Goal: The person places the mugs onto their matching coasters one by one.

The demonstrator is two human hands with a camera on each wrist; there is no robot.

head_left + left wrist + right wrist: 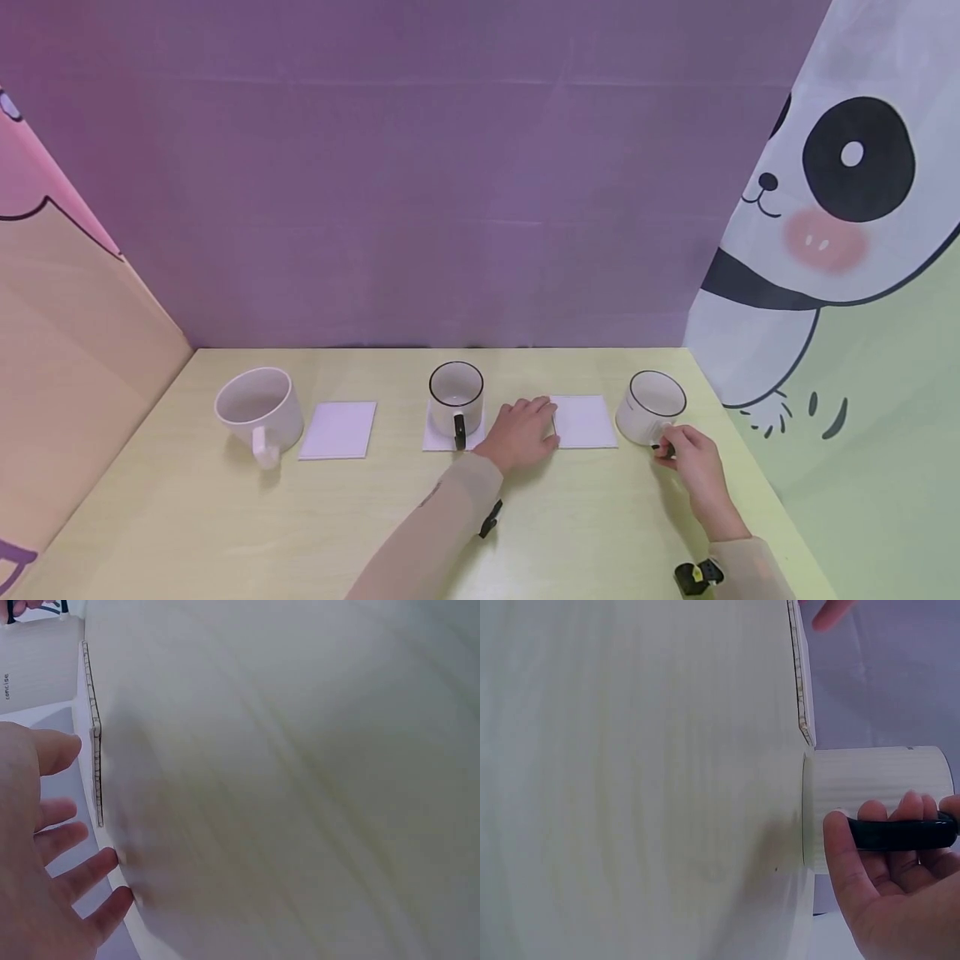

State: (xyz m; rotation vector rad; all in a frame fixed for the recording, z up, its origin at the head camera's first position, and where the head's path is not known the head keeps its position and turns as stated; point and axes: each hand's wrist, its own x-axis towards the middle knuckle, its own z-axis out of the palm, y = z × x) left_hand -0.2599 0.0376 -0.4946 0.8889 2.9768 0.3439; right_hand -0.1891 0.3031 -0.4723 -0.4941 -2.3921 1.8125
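Note:
My right hand [697,467] grips the black handle [900,834] of a white mug [637,421] with a dark rim, which stands upright at the table's right side. In the right wrist view the fingers curl round that handle, beside the mug's ribbed wall [855,776]. At the left edge of a white square coaster [588,421] lies my left hand [521,433], its fingertips and thumb right at that edge. The left wrist view shows these fingers spread, close to the coaster's side [97,776].
Left of my left hand, another dark-rimmed mug [446,417] stands on a second coaster [429,442], its black handle facing me. Farther left are a third coaster [337,429] and a wide all-white mug [281,421]. A purple backdrop [450,208] rises behind the table [225,533].

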